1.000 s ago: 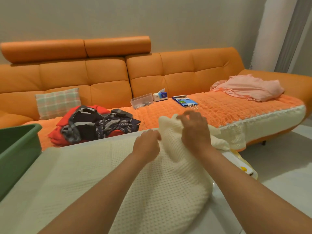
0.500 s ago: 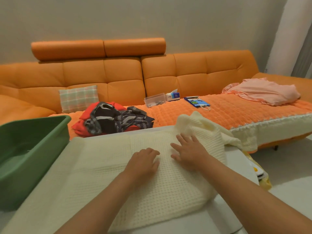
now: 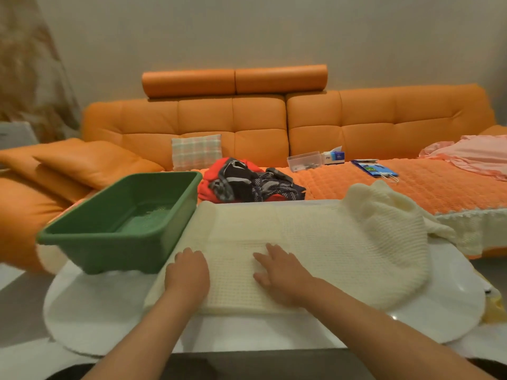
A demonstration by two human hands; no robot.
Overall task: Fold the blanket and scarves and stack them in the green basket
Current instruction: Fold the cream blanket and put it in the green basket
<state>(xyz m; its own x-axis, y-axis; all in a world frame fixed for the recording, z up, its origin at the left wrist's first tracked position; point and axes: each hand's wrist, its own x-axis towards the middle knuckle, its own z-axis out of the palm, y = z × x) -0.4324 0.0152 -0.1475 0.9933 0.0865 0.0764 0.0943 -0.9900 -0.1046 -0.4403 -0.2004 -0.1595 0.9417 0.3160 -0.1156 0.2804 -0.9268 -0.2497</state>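
Observation:
A cream waffle-knit blanket (image 3: pixel 315 237) lies spread across the white table (image 3: pixel 247 333), bunched up at its right end. My left hand (image 3: pixel 189 272) rests on the blanket's near left part, fingers curled down against the cloth. My right hand (image 3: pixel 279 270) lies flat on the blanket a little to the right, fingers spread. The green basket (image 3: pixel 123 215) stands empty on the table's left side, touching the blanket's left edge. A heap of red, black and striped scarves (image 3: pixel 247 182) sits on the sofa behind the table.
The orange sofa (image 3: pixel 274 124) runs along the wall, with a plaid cushion (image 3: pixel 196 152), a clear box (image 3: pixel 304 160), a tissue box (image 3: pixel 333 156), a blue booklet (image 3: pixel 374 168) and pink cloth (image 3: pixel 472 154) on it. Grey floor shows at the lower left.
Both hands let go of the blanket's raised right fold, came down and slid left and nearer across the cloth. The view swung left, bringing the whole basket into sight.

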